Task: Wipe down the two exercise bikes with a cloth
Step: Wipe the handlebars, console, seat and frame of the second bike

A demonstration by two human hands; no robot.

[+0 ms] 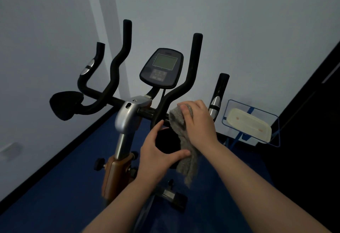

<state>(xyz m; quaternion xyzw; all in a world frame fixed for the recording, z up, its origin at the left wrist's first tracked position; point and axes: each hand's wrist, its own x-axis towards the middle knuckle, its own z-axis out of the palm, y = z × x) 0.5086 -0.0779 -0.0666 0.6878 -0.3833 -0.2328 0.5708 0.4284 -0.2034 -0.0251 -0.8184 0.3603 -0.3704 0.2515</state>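
Right hand (pixel 199 122) grasped a grey cloth (pixel 184 140) and pressed it against the right handlebar (pixel 191 78) of the exercise bike (pixel 127 114), the cloth's free end hanging down. Left hand (pixel 158 151) gripped the black elbow pad (pixel 167 141) beside the cloth. Console (pixel 161 67) stood above the handlebar clamp.
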